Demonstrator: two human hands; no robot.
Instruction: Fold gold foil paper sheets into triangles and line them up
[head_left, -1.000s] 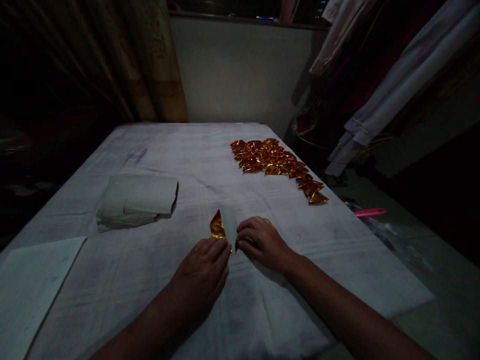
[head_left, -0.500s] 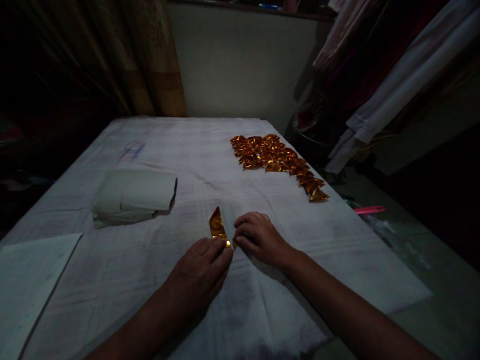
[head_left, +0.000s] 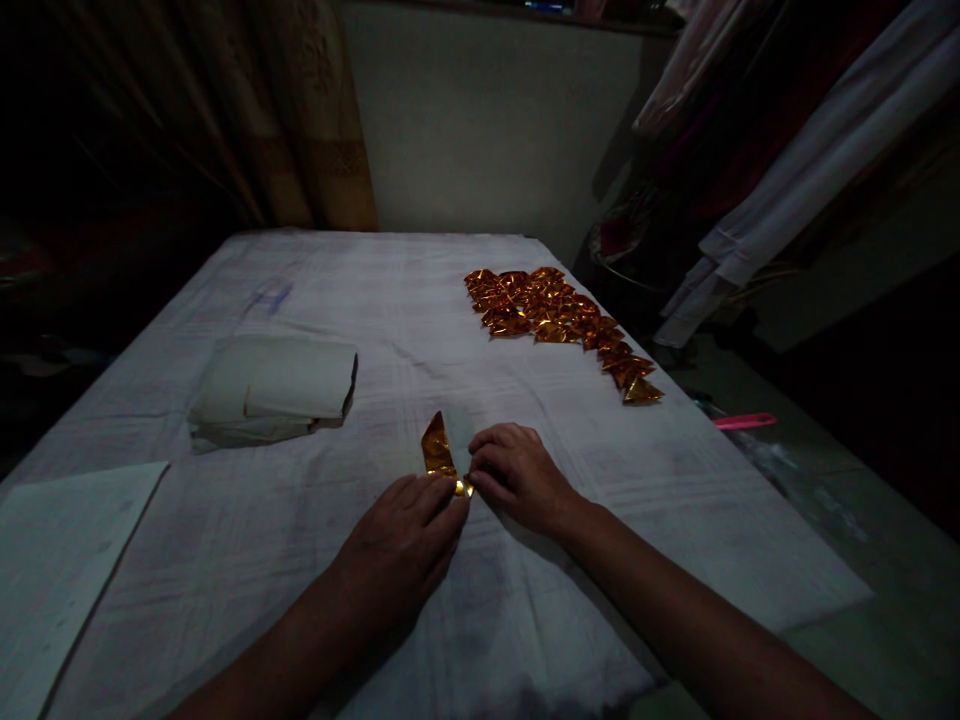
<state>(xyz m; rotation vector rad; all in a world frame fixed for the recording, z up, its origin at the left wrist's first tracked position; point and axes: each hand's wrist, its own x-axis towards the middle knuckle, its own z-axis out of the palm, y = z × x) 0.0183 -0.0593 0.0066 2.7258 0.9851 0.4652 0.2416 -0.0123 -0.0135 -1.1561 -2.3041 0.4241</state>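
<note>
A partly folded piece of gold foil paper [head_left: 437, 447] lies near the front middle of the cloth-covered table, one pointed end sticking up and away from me. My left hand [head_left: 412, 525] presses on its near part, with the fingers closed over it. At the foil's right end, my right hand [head_left: 517, 470] pinches a small gold corner between thumb and fingers. Parts of the foil are hidden under both hands. Further back on the right, a cluster of folded gold foil pieces [head_left: 551, 305] rests close to the table's edge.
A pale stack of paper sheets [head_left: 289, 380] sits left of centre on the table cloth [head_left: 360, 290]. Another pale sheet [head_left: 67, 560] lies at the near left. Clothes [head_left: 787, 190] hang at the right, above a pink object [head_left: 744, 422]. A curtain [head_left: 322, 120] hangs behind.
More of the foil's small right corner shows at my right fingertips, beside the left hand. Both hands stay nearly in place; the view has shifted slightly.
</note>
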